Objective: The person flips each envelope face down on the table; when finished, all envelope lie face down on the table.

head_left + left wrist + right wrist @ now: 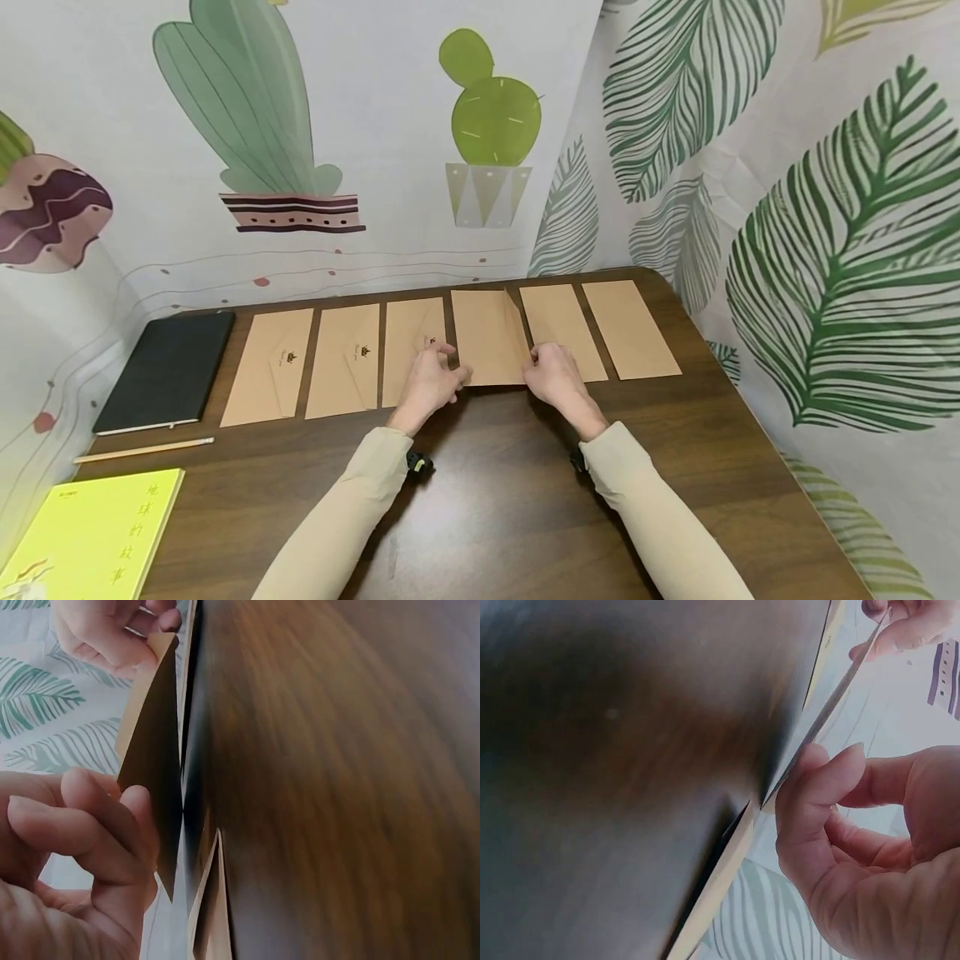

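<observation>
Both hands hold a brown kraft paper envelope (483, 342) by its near edge, in the middle of a row of similar envelopes. My left hand (435, 379) pinches its near left corner, and my right hand (557, 375) grips the near right corner. A long flap stands partly lifted along the envelope's right side. In the left wrist view the envelope (150, 735) is tilted, its near edge raised off the table, between the left hand (82, 847) and the right hand (105, 634). Curled fingers of the right hand (832, 825) meet its edge in the right wrist view.
Left of it lie envelopes with crown prints, such as this envelope (258, 367); plain ones, including the rightmost envelope (632, 329), lie to the right. A black notebook (168, 367), a pencil (146, 450) and a yellow book (97, 533) occupy the table's left side. Patterned cloth (397, 125) hangs behind.
</observation>
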Available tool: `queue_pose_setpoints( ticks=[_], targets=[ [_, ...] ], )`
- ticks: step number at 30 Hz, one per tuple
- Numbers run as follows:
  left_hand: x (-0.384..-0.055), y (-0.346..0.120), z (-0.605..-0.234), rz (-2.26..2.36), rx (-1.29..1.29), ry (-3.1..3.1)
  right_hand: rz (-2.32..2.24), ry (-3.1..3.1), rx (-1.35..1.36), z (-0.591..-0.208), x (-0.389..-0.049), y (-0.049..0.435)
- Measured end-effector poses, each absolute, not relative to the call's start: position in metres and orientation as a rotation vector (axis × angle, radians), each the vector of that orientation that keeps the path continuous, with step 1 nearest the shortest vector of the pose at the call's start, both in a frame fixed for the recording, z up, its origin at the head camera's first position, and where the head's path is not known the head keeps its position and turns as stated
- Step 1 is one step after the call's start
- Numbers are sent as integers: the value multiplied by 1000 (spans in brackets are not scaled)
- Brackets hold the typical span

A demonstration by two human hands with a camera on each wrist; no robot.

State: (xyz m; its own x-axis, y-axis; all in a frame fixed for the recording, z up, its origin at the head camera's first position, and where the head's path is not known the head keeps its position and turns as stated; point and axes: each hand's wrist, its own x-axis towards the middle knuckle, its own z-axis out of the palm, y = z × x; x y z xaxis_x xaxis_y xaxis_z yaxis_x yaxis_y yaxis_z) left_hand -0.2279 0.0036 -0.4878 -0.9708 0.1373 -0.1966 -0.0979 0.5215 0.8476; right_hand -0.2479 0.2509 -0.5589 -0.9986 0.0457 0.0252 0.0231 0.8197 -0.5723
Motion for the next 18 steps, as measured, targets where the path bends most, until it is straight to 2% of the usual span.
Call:
queue_pose_setpoints(
  ticks=[9,16,18],
  targets=[
    [-225,8,-484,1502,2,2493,1146,-2925,-77,-544,-238,252],
    [-225,9,-482,1586,-25,2406,1388,-2895,-201,-479,-202,232],
    [-225,9,-482,1603,-34,2388,1457,-2868,-221,-479,-201,233]
  ],
)
